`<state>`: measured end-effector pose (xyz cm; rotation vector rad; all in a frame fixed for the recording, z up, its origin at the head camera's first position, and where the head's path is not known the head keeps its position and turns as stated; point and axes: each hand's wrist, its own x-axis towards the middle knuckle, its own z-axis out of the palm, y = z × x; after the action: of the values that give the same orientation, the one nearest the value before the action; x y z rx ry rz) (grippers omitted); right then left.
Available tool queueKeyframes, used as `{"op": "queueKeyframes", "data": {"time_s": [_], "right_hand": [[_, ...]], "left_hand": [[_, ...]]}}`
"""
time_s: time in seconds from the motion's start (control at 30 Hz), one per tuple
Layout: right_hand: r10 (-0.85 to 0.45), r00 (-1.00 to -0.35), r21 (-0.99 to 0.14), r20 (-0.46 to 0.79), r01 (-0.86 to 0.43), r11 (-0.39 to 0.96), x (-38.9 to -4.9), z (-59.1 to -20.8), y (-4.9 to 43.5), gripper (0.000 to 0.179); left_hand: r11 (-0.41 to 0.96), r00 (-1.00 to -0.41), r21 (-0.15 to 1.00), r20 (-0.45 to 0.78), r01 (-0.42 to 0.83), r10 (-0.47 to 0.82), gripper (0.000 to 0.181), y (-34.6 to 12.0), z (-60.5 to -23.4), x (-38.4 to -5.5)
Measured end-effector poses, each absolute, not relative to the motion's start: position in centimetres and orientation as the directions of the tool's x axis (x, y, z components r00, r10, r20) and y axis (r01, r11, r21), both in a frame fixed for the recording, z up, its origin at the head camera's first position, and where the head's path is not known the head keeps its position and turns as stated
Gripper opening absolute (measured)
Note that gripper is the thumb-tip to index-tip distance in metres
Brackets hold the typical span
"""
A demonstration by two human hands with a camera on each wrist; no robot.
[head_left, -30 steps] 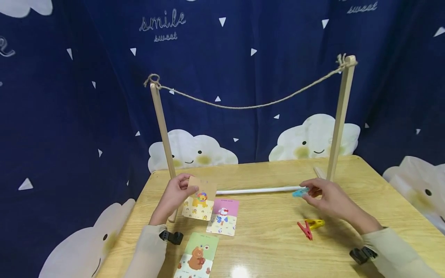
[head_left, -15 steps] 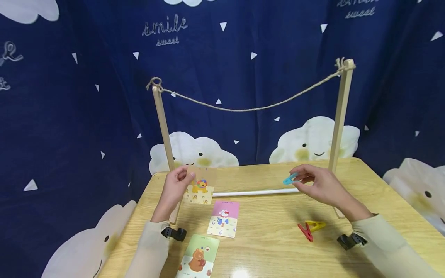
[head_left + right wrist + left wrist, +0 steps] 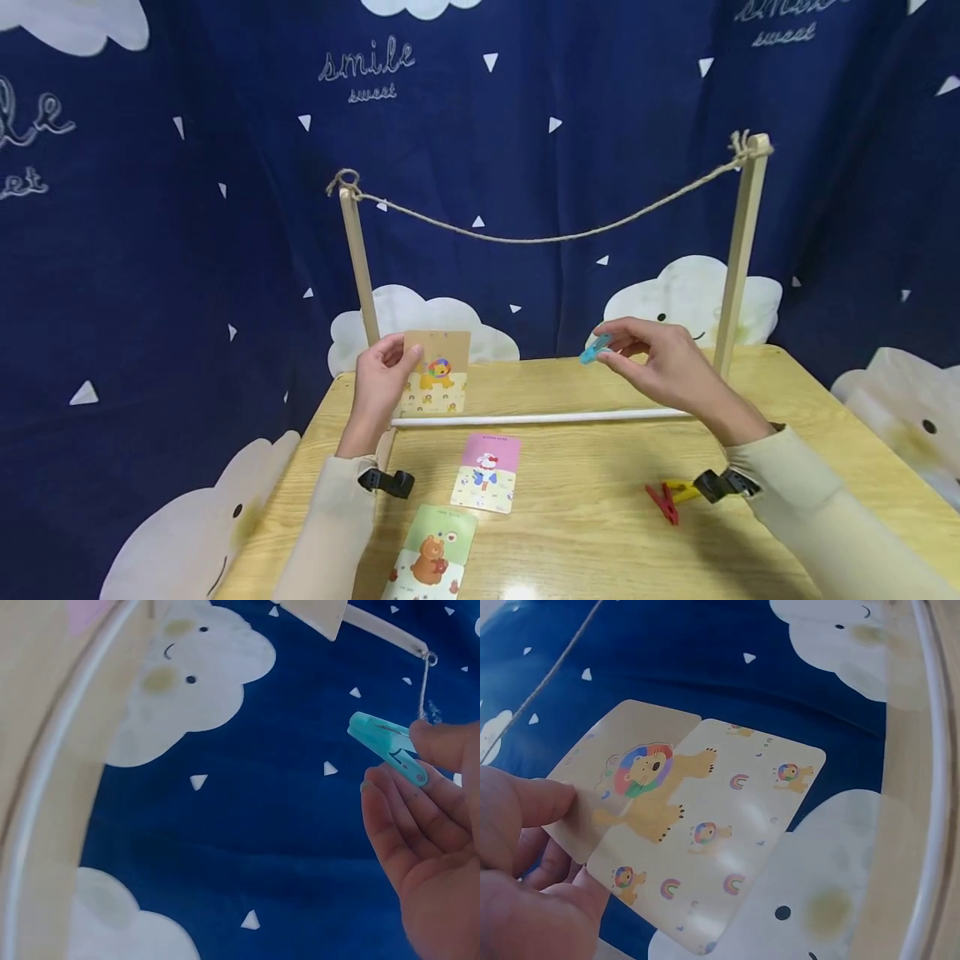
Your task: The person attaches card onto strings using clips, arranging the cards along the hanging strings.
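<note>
My left hand (image 3: 381, 379) pinches the left edge of a lion card (image 3: 437, 375), which stands upright above the table; the left wrist view shows its lion and small rainbows. Between thumb and fingers of my right hand (image 3: 656, 358) is a blue clothespin (image 3: 596, 349), its tip pointing left. The right wrist view shows the clothespin (image 3: 386, 746) pinched at its handle end. Higher up, a twine rope (image 3: 525, 241) sags between two wooden posts. Both hands are below the rope and apart from it.
A pink rabbit card (image 3: 487, 472) and a green bear card (image 3: 431, 554) lie on the table (image 3: 570, 500). Red (image 3: 663, 504) and yellow clothespins lie at the right, partly behind the right wrist strap. A white rod (image 3: 540, 418) runs between the post bases.
My left hand has raised the lion card from low over the table to upright. The right hand has lifted the blue clothespin up and to the left.
</note>
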<state>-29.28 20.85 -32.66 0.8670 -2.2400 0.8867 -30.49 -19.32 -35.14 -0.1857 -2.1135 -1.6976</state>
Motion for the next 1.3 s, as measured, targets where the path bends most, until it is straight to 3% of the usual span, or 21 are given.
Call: {"op": "queueKeyframes", "data": {"time_s": [0.43,0.63,1.3], "right_hand": [[-0.317,-0.635,-0.397,0.705,-0.723,0.565,-30.5,-26.7,17.8,0.031],[-0.290,-0.599,-0.399,0.746,-0.752,0.525,-31.7,-24.3,16.1,0.039],[-0.306,-0.562,-0.363,0.769,-0.777,0.514,-35.0,-18.0,10.0,0.030]], "left_hand": [[0.097,-0.861,0.886,0.464,0.454,-0.209,0.028,-18.4,-32.8,-32.4],[0.108,-0.849,0.880,0.475,0.463,-0.232,0.027,-18.2,-31.7,-33.1],[0.065,-0.831,0.865,0.496,0.497,-0.253,0.028,-16.7,-28.8,-35.4]]}}
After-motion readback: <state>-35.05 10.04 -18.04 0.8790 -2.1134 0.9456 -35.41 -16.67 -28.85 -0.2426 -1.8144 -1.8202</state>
